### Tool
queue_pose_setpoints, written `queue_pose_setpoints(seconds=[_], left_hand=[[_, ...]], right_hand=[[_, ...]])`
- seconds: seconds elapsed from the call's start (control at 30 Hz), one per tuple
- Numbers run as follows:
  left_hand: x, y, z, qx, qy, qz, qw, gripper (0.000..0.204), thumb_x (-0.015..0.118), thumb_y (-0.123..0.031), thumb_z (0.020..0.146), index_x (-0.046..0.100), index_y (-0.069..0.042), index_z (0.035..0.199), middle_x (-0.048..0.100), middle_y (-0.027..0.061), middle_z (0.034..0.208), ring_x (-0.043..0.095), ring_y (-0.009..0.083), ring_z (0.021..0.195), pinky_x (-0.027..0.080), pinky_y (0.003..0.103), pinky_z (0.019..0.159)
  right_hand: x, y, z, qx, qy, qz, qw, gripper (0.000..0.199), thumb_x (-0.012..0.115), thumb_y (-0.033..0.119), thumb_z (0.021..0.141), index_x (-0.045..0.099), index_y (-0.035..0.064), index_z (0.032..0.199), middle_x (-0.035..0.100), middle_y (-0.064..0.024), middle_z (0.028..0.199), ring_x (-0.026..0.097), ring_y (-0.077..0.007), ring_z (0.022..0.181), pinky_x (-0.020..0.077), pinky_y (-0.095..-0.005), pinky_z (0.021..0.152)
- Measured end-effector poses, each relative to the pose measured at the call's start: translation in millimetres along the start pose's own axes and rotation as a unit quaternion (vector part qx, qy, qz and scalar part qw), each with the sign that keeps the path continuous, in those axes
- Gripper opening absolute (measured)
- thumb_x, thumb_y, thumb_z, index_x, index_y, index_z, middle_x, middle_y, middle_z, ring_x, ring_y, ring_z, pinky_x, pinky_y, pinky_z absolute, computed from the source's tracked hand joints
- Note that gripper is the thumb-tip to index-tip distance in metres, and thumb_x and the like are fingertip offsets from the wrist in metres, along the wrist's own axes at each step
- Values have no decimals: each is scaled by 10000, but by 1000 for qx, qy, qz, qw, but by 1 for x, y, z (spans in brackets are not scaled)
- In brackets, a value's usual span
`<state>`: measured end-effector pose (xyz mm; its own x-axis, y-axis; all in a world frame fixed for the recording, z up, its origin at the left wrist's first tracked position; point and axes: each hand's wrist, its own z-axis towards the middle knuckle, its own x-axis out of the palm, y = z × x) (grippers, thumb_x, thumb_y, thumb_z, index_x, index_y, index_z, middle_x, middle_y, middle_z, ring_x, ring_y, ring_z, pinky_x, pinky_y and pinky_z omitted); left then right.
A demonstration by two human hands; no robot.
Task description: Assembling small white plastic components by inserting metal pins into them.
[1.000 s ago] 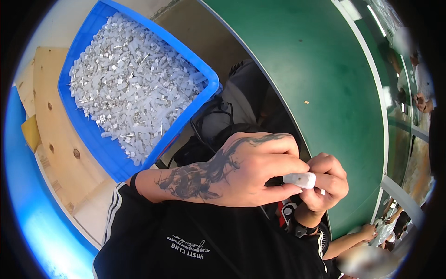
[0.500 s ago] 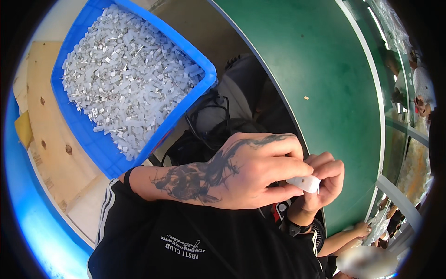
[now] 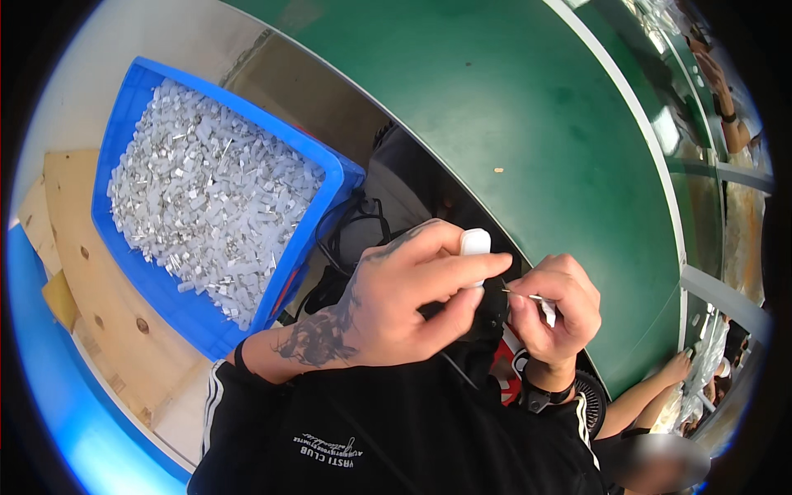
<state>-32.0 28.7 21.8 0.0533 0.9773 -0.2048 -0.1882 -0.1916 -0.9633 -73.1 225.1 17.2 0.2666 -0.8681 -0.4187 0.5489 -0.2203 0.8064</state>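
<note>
Left hand [image 3: 404, 301] has its fingers curled around a smooth white piece [image 3: 475, 242]. One finger lies across the front of the piece, so its round top sticks up above that finger and a little bit peeks out below. Right hand [image 3: 565, 301] is nearly closed too. Its thumb and pointing finger pinch a small thin bit [image 3: 548, 310], shiny and white. A skinny metal tip [image 3: 516, 292] pokes out from that pinch toward the left hand. The two hands are near each other, but they do not touch.

A dark watch [image 3: 540, 400] goes around the right wrist, and a black band [image 3: 240, 356] goes around the left one. Both hands are in front of a black shirt [image 3: 272, 429] with white stripes on its sleeves. Just past the left hand is a black cord [image 3: 351, 227], all loopy. Farther left is a big blue bin [image 3: 338, 177]. It holds a huge heap of little white and silvery parts [image 3: 210, 198]. Beside the bin is a wooden board [image 3: 99, 280] with dark knots.

On the other side, a green table [image 3: 495, 107] curves by, with one tiny tan speck [image 3: 498, 170] on it. Near the bottom right, another person's arm [image 3: 652, 392] reaches out.
</note>
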Motion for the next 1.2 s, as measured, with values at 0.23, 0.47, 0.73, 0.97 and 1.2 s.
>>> queue_pose_setpoints(seconds=[0.23, 0.47, 0.73, 0.97, 1.2], left_hand=[[-4, 18, 5, 232, 35, 163, 958, 341, 802, -53, 643, 731, -111, 971, 621, 60, 904, 633, 172, 690, 517, 263, 566], [-3, 16, 3, 274, 17, 192, 942, 319, 821, -57, 624, 717, -106, 921, 607, 71, 861, 620, 184, 630, 512, 266, 517], [-4, 11, -1, 284, 27, 210, 935, 325, 817, -37, 618, 709, -94, 919, 588, 57, 829, 623, 187, 645, 530, 275, 545], [1, 14, -3, 271, 1, 181, 946, 327, 761, -32, 650, 696, -81, 967, 570, 60, 854, 624, 200, 674, 520, 270, 537], [-5, 3, -2, 161, 7, 153, 975, 330, 725, 3, 731, 688, -30, 1057, 620, 110, 981, 651, 223, 801, 554, 272, 669]], right_hand=[[-2, 0, 2, -8, 22, 7, 1000, 155, 698, -54, 657, 658, 25, 784, 589, -35, 680, 525, -128, 531, 398, -256, 446], [-2, 1, -1, 8, 33, 67, 997, 135, 697, -37, 682, 668, 22, 800, 614, -38, 693, 528, -115, 538, 406, -245, 445], [-1, 3, -4, 22, 26, 91, 995, 139, 687, -45, 694, 667, 24, 813, 619, -39, 695, 530, -111, 535, 406, -240, 441], [1, 3, -3, 9, 14, 85, 996, 131, 686, -51, 696, 661, 15, 806, 620, -41, 695, 533, -108, 534, 405, -230, 442], [-6, 2, -5, 47, -37, 83, 995, 152, 671, -74, 723, 658, 1, 854, 637, -53, 733, 533, -113, 567, 410, -236, 476]])
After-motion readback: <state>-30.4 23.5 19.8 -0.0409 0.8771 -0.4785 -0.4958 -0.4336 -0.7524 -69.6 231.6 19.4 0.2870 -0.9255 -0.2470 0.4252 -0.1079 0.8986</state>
